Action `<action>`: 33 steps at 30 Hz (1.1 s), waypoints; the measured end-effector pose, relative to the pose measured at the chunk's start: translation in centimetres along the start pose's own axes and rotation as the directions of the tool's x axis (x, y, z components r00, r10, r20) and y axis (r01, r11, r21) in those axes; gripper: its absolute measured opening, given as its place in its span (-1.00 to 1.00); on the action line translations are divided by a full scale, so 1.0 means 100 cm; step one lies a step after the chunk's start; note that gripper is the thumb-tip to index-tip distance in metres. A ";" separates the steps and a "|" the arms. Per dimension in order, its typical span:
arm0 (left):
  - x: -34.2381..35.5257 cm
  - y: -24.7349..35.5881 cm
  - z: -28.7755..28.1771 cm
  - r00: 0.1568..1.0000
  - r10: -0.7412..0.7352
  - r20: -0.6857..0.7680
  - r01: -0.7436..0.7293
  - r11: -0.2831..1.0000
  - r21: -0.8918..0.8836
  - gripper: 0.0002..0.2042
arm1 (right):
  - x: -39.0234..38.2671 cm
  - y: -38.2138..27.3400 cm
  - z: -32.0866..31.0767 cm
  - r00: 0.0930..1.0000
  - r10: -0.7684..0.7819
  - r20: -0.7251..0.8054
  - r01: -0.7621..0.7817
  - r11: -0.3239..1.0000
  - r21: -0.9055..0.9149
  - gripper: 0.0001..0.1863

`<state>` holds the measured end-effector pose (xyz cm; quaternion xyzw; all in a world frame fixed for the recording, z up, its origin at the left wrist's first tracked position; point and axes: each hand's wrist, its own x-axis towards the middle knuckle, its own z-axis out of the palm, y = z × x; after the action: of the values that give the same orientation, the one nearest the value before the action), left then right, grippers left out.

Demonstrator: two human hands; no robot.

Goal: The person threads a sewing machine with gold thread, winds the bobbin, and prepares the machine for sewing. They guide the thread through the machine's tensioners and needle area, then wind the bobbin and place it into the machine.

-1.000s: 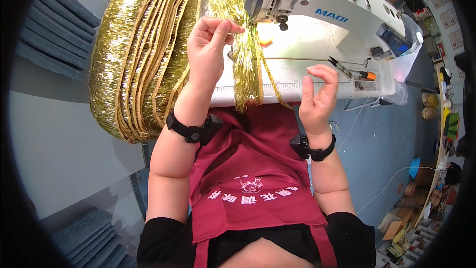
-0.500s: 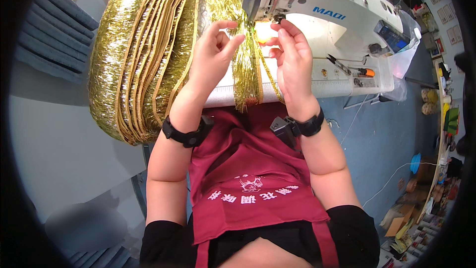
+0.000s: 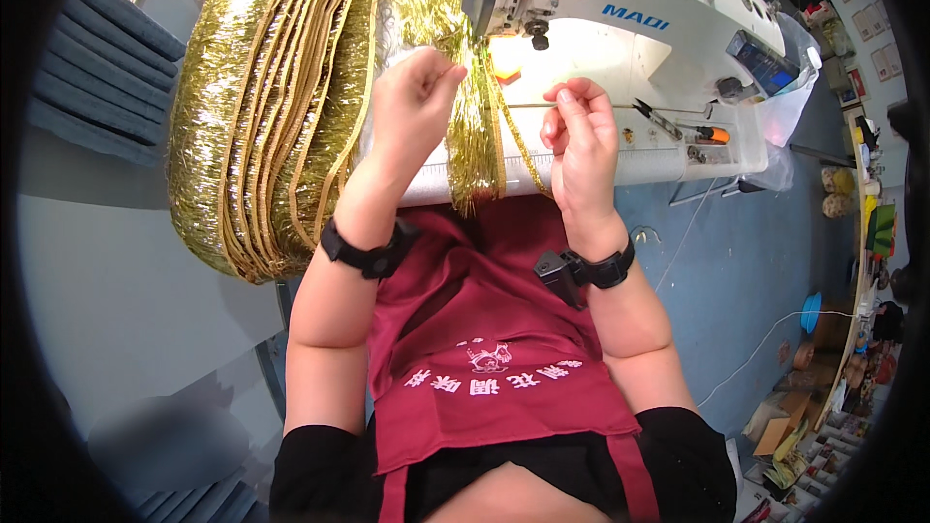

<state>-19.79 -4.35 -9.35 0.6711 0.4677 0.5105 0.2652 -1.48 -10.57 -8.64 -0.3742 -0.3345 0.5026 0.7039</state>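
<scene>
A white sewing machine (image 3: 630,19) stands at the far side, with gold tinsel fringe (image 3: 472,150) hanging from beneath its head over the table's front edge. My left hand (image 3: 412,107) is beside the fringe's left side, its fingers curled and thumb drawn in. What it holds, if anything, is hidden. To the right, my right hand (image 3: 586,150) is raised over the machine bed with thumb and fingertips pinched together. Anything between them is too small to make out. A narrow gold sequin trim (image 3: 521,145) runs down between the fringe and my right hand.
A large folded bundle of gold tinsel fringe (image 3: 281,116) fills the left side. Thread snips (image 3: 657,120) and an orange-handled tool (image 3: 713,135) lie at the table's right. A blue-grey curtain (image 3: 107,68) hangs at far left; boxes (image 3: 785,421) crowd the right wall.
My left thumb and index finger have closed from an open curve. My right hand has come down and slightly right, away from the machine's head.
</scene>
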 end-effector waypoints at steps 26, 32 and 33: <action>-0.064 0.025 -0.045 0.871 -0.134 0.473 -0.078 0.912 0.403 -0.94 | 0.024 0.025 0.029 0.946 0.179 0.270 -0.185 0.983 -0.003 -0.75; -0.018 0.023 -0.046 0.974 0.035 0.222 -0.115 0.925 0.362 -0.73 | 0.029 0.028 0.031 0.961 0.228 0.160 -0.230 0.973 -0.002 -0.74; -0.007 0.023 -0.040 0.988 0.039 0.148 -0.082 0.952 0.295 -0.74 | 0.029 0.029 0.032 0.963 0.220 0.154 -0.226 0.974 0.026 -0.73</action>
<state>-22.71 -6.44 -6.35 0.7517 0.4993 0.3930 0.1766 -4.69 -6.54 -9.26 -0.3552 -0.3313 0.6125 0.6236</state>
